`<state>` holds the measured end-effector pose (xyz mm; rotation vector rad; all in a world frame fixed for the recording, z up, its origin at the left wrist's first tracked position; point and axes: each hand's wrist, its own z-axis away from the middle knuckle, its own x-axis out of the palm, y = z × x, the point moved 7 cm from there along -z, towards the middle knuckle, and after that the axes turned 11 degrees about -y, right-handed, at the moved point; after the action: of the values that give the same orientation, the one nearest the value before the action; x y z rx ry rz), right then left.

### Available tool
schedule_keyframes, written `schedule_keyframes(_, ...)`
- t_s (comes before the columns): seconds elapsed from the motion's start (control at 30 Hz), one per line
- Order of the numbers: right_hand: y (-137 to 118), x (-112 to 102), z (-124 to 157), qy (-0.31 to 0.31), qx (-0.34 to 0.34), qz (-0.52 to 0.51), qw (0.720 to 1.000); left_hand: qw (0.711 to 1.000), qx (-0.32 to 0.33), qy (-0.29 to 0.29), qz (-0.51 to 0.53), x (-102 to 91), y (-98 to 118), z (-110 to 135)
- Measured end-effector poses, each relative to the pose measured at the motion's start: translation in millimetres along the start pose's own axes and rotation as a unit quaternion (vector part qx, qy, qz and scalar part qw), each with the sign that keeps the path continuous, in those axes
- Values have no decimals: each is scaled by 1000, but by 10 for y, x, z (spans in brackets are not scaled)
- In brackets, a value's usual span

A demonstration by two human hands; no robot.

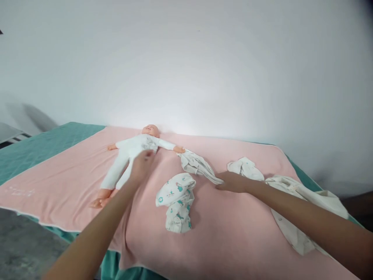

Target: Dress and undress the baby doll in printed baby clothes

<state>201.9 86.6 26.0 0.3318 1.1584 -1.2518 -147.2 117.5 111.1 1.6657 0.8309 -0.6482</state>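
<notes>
A baby doll in a white one-piece suit lies on its back, arms spread and feet bare. My left hand is over the side of the doll's body, slightly blurred, fingers loosely curled with a small gap between them. Whether it touches the suit is unclear. My right hand is closed on the near end of a white printed baby garment, whose far end reaches the doll's hand. Between my arms lies a folded white baby garment with teal prints.
A pink blanket covers much of the teal quilted bedding. Toward the right are a small white cloth item and a larger cream garment, partly under my right forearm. A pale wall stands behind the bed.
</notes>
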Motion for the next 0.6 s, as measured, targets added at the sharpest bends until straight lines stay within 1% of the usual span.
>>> schedule_keyframes(0.03, -40, 41, 20, -2, -5, -6, 1000, 998, 40, -39, 13, 155, 215, 262)
schedule_keyframes(0.07, -80, 78, 42, -5, -10, -12, 1000, 996, 72, -46, 9, 257, 411, 547)
schedule_keyframes(0.1, -115, 106, 68, -6, -13, -20, 1000, 995, 79, -59, -2, 356, 558, 832)
schedule_keyframes(0.17, -177, 124, 131, 3, -19, -46, 999, 993, 64, -87, -49, 526, 746, 1356)
schedule_keyframes(0.2, -204, 128, 162, 4, -23, -68, 997, 988, 74, -102, -86, 604, 826, 1579)
schedule_keyframes(0.23, -228, 134, 190, -1, -28, -98, 995, 983, 85, -106, -124, 665, 881, 1759)
schedule_keyframes(0.27, -251, 139, 213, -8, -33, -138, 990, 979, 80, -96, -159, 703, 893, 1887)
schedule_keyframes(0.3, -271, 140, 229, -12, -38, -183, 982, 977, 69, -82, -185, 736, 883, 1962)
schedule_keyframes(0.37, -307, 139, 241, -18, -47, -268, 962, 977, 47, -65, -200, 811, 849, 1978)
schedule_keyframes(0.43, -323, 131, 233, -12, -43, -331, 943, 987, 27, -67, -145, 913, 871, 1873)
schedule_keyframes(0.5, -335, 132, 213, -13, -37, -375, 926, 996, -6, -83, -13, 1048, 988, 1744)
schedule_keyframes(0.53, -346, 121, 200, -11, -39, -385, 922, 993, -28, -93, 71, 1135, 1091, 1699)
schedule_keyframes(0.57, -358, 95, 186, -4, -45, -383, 923, 981, -53, -103, 157, 1235, 1220, 1678)
schedule_keyframes(0.6, -373, 57, 172, 7, -53, -363, 930, 965, -66, -110, 230, 1340, 1387, 1680)
